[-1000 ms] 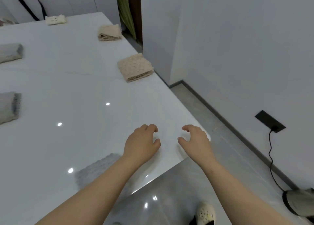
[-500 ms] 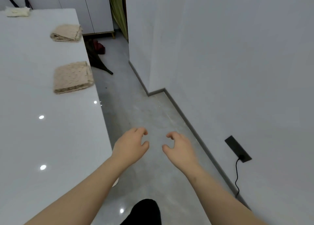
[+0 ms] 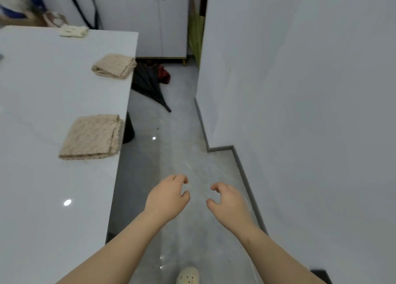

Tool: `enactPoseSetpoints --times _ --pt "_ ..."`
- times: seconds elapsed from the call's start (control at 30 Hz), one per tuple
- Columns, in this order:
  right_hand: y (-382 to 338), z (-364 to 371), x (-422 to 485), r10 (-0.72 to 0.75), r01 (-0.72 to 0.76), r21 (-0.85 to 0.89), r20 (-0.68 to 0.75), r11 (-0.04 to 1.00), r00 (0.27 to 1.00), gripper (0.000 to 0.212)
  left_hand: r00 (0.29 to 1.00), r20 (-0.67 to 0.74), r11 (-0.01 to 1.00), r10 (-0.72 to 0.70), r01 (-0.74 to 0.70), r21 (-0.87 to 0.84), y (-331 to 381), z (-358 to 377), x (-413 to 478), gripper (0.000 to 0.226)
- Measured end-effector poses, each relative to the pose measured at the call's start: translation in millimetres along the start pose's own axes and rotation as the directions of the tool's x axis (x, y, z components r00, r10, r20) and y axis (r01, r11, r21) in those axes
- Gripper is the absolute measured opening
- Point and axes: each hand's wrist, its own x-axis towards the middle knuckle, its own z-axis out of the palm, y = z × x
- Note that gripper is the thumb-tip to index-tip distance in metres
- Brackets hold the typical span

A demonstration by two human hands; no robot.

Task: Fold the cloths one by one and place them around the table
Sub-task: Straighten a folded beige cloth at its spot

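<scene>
No writing can be read; three folded cloths lie along the white table's (image 3: 42, 112) right edge: the nearest beige cloth (image 3: 91, 136), a second beige cloth (image 3: 114, 66), and a cream cloth (image 3: 74, 30), perhaps lengthwise across the table; left hand (image 3: 167, 198) and right hand (image 3: 230, 202) hover over the floor, fingers loosely curled, holding nothing

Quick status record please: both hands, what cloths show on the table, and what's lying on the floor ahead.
left hand: empty, fingers curled, held over the floor beside the table edge
right hand: empty, fingers curled, over the floor
table: white, on the person's left
near cloth: beige, folded, by the table's right edge
middle cloth: beige, folded, same edge, farther on
far cloth: cream, near the far end
floor: black umbrella lying by the table; red item behind it
</scene>
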Motion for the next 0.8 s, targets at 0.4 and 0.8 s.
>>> enactPoseSetpoints --times 0.4,0.8 --pt "-67.1 2.7 162.3 -0.340 0.378 -0.066 0.315 0.923 0.886 0.038 0.863 -0.259 0.893 -0.433 0.371 -0.255 -44.6 -26.4 64.1 0.025" --pt "-170.1 25.6 259.7 -0.577 0.685 0.020 0.556 0.729 0.598 0.036 0.372 -0.458 0.587 -0.807 0.585 -0.559 -88.0 -64.0 91.9 0.023"
